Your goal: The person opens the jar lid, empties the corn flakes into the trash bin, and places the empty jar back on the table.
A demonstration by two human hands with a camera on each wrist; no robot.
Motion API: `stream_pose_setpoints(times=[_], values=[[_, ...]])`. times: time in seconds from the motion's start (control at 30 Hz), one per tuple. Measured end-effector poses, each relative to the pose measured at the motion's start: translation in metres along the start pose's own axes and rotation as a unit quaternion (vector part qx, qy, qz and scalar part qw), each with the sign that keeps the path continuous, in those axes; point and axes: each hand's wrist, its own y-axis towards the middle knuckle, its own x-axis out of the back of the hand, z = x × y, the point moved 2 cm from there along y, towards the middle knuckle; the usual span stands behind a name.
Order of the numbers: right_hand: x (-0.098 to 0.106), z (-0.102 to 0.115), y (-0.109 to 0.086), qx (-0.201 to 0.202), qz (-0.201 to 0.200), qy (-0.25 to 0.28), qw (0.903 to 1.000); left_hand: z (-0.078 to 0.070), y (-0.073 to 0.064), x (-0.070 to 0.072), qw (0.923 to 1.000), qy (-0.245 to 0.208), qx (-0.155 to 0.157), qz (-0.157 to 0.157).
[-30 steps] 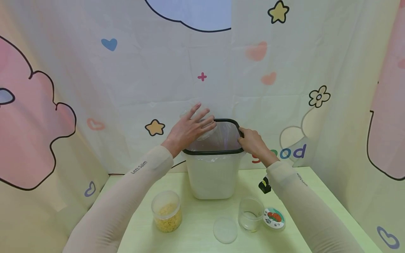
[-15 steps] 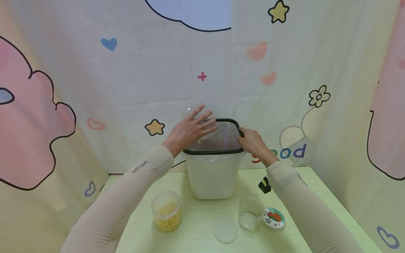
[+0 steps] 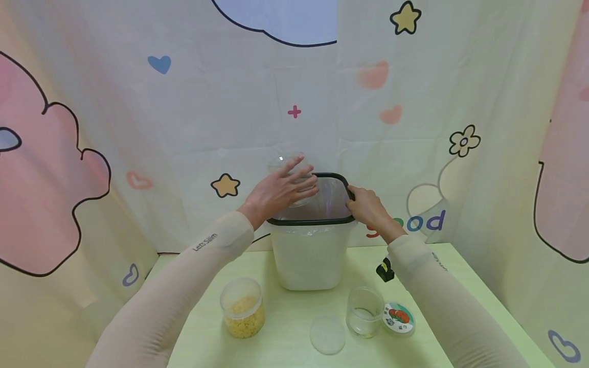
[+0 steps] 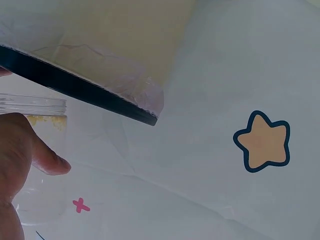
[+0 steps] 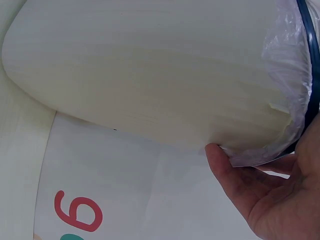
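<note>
My left hand (image 3: 279, 189) grips a clear plastic jar (image 4: 48, 126), tipped mouth-down over the white bin (image 3: 309, 259). Yellow crumbs cling inside the jar near its threaded mouth, as the left wrist view shows. The bin stands upright with a black rim (image 3: 313, 222) and a clear plastic liner (image 5: 286, 57) folded over its edge. At the bin's right side, my right hand (image 3: 369, 208) holds the rim, thumb on the outer wall and fingers over the edge. What lies at the bottom of the bin is hidden.
On the pale table (image 3: 285, 347), a clear jar with yellow bits (image 3: 245, 314) stands left. A translucent disc lid (image 3: 327, 335), another clear jar (image 3: 364, 313) and a lid with a printed label (image 3: 398, 318) lie right. A small black object (image 3: 385, 270) sits near the right sleeve.
My left hand has shifted slightly right with the tipped jar. My right hand and the bin stay in place.
</note>
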Motion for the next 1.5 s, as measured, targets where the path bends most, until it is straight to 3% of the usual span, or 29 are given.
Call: stream_pose_setpoints(times=[0.3, 0.67, 1.2, 1.33, 1.5], values=[[0.001, 0.0, -0.001, -0.001, -0.001, 0.0, 1.0, -0.001, 0.002, 0.004, 0.9998, 0.008, -0.016, -0.011], [0.002, 0.0, -0.001, 0.005, 0.0, 0.001, 1.0, -0.006, 0.001, 0.003, 0.998, 0.016, -0.061, -0.011], [0.0, 0.0, -0.001, -0.001, 0.001, -0.002, 1.0, -0.004, 0.0, 0.003, 0.998, 0.017, -0.06, -0.013], [0.0, 0.0, 0.0, 0.0, 0.001, -0.001, 1.0, 0.004, 0.0, 0.004, 0.9983, 0.006, -0.057, -0.007], [0.0, 0.0, -0.001, 0.001, 0.0, 0.0, 1.0, 0.018, -0.001, 0.007, 0.9996, 0.003, -0.029, 0.0]])
